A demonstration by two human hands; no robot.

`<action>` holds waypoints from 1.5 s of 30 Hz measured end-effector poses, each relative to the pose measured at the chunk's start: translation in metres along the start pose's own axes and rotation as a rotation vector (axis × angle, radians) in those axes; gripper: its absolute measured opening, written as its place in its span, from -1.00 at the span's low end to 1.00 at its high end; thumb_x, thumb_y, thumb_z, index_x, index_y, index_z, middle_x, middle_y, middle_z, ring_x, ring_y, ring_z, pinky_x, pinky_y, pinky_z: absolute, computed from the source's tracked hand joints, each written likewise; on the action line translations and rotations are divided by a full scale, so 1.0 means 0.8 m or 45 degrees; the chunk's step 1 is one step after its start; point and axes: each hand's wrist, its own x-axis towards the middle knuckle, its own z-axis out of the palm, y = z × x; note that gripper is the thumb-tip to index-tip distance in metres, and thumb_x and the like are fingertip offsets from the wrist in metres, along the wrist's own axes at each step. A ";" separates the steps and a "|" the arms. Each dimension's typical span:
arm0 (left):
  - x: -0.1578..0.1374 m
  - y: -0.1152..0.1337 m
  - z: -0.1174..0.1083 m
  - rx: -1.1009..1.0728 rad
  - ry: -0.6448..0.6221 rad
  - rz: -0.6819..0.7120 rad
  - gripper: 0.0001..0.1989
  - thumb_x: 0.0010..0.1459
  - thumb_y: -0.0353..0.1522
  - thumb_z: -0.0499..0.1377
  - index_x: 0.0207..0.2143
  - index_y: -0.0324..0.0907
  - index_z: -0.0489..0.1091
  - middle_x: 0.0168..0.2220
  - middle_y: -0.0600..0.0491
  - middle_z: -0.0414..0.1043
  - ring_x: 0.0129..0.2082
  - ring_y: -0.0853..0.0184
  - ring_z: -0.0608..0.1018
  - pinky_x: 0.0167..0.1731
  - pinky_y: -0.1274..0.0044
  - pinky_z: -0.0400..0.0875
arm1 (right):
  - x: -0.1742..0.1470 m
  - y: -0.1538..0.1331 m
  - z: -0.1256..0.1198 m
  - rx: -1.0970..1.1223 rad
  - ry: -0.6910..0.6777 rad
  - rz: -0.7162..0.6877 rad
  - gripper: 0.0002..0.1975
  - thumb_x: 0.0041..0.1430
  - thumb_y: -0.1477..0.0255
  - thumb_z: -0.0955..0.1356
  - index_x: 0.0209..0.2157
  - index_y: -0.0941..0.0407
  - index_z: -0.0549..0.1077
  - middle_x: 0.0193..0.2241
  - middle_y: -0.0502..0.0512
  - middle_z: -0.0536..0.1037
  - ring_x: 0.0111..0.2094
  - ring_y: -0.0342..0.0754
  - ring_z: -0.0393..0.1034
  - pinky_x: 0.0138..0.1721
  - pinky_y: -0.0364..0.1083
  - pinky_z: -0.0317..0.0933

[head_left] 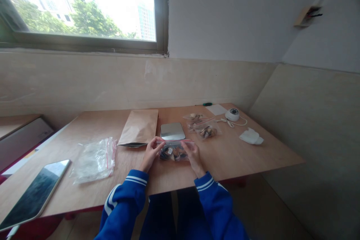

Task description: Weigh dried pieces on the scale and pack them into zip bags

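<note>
Between my two hands is a clear zip bag point(174, 153) with a red seal strip, holding dark and brown dried pieces and a small white packet. My left hand point(152, 152) pinches the strip at its left end. At the right end, my right hand point(193, 155) grips the same strip between thumb and fingers. Just behind the bag lies a flat scale with a shiny plate point(172, 130). A brown paper pouch point(140, 125) rests to the left of the scale, its dark mouth toward me. Filled zip bags point(207, 130) lie to the right.
Flat clear bags point(97, 159) are stacked on the left, beside a large phone or tablet point(35, 191). Toward the right are a white dome device point(232, 114) with a cable, a crumpled white tissue point(251, 136), a white sheet point(216, 110) and a green-handled tool point(207, 104).
</note>
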 end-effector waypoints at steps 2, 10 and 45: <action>0.000 0.001 -0.001 0.002 -0.003 0.006 -0.72 -0.01 -0.18 0.28 -0.39 -0.19 0.34 -0.51 0.16 0.32 -0.57 0.50 0.33 -0.55 0.65 0.22 | 0.000 -0.002 0.001 -0.015 0.024 -0.022 -0.70 -0.05 0.21 0.46 -0.37 0.16 0.52 -0.38 0.08 0.59 -0.29 0.00 0.49 -0.23 -0.03 0.39; 0.004 -0.001 -0.004 0.077 0.048 0.066 -0.71 -0.05 -0.17 0.31 -0.44 -0.22 0.42 -0.53 0.11 0.39 -0.51 0.43 0.39 -0.48 0.60 0.28 | 0.001 -0.006 0.000 -0.089 0.129 -0.069 -0.66 -0.08 0.19 0.47 -0.35 0.17 0.52 -0.37 0.12 0.61 -0.29 0.03 0.51 -0.19 0.01 0.39; 0.000 -0.004 0.002 0.075 -0.003 -0.022 -0.73 -0.06 -0.19 0.32 -0.41 -0.23 0.49 -0.43 0.03 0.49 -0.40 0.34 0.51 -0.38 0.57 0.38 | -0.006 -0.012 0.003 -0.027 -0.132 0.048 -0.74 -0.05 0.22 0.46 -0.44 0.13 0.52 -0.50 -0.01 0.57 -0.46 -0.06 0.47 -0.37 -0.11 0.34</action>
